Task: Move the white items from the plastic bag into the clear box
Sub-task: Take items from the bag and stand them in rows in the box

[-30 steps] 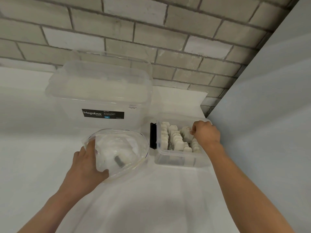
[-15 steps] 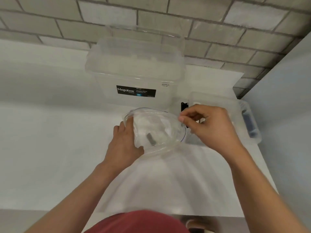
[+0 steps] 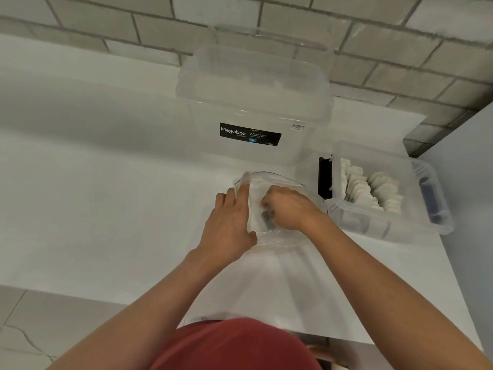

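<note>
With the left hand (image 3: pixel 226 228) pinning the plastic bag (image 3: pixel 277 236) open on the worktop (image 3: pixel 106 209), the right hand (image 3: pixel 288 209), its grip curled inside on contents I cannot make out, should lift cleanly toward the clear box (image 3: pixel 416 225) holding white items (image 3: pixel 370 188).

Storage nook: brick wall (image 3: pixel 373 49), white counter (image 3: pixel 106 209).

The Megabox bin (image 3: pixel 253 102) blocks behind the plastic bag (image 3: pixel 277 182); the counter (image 3: pixel 106 209) leftward lies open.
</note>
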Motion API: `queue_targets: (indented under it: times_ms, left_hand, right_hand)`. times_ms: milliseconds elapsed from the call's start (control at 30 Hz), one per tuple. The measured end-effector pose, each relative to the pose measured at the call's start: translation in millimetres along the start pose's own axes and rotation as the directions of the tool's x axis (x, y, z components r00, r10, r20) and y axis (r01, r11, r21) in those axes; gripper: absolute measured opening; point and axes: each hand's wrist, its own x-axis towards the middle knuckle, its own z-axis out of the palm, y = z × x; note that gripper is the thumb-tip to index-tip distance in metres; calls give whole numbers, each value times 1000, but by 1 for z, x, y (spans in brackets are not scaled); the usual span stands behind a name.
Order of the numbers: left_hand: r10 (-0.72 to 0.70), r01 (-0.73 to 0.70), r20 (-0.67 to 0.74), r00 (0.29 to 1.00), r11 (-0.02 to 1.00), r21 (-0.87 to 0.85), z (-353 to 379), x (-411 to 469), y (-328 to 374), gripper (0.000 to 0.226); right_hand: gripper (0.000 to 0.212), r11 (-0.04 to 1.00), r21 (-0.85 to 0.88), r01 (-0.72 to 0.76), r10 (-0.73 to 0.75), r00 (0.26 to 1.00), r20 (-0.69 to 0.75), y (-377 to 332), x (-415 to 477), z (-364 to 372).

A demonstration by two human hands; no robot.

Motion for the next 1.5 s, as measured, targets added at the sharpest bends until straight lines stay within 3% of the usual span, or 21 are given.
queue_targets:
  times_ms: [267, 400, 533, 667, 933, 1133, 1200, 1267, 1400, 1500]
  left_hand:
    - [-9, 9, 11, 1000, 1000, -29, 0, 7, -1, 106]
    - [-10, 10, 5, 1000, 999, -46, 0, 10, -2, 107]
    - [-15, 14, -13, 1000, 997, -70, -2, 15, -5, 105]
    - [-8, 7, -14, 1000, 997, -80, -4, 19, -4, 107]
    - [-10, 7, -21, 1000, 993, -119, -1, 22, -7, 110]
    - [-29, 24, -29, 999, 990, -141, 6, 27, -10, 112]
    - [-26, 23, -25, 999, 990, -140, 8, 29, -8, 113]
    - [-28, 25, -24, 999, 992, -127, 9, 30, -6, 113]
    - [-54, 51, -28, 998, 993, -106, 8, 32, -4, 111]
    - [-66, 64, -27, 997, 994, -92, 6, 31, -4, 108]
  right_hand:
    - [15, 997, 80, 15, -14, 1000, -6, -1, -9, -7]
    - [24, 997, 55, 52, -40, 980, -195, -4, -24, -14]
    - [12, 982, 164, 94, -6, 880, -474, -7, -45, -22]
    - [12, 967, 233, 106, 29, 859, -511, -4, -59, -16]
    - [7, 850, 498, 171, 274, 664, -695, 30, -128, -66]
    - [5, 827, 563, -11, 495, 489, -718, 114, -170, -99]
    - [8, 845, 521, -122, 505, 501, -703, 146, -168, -97]
    - [7, 844, 484, -231, 523, 556, -646, 176, -161, -89]
    - [9, 807, 458, -372, 569, 698, -435, 211, -148, -70]
    - [10, 785, 449, -426, 581, 758, -297, 222, -136, -56]
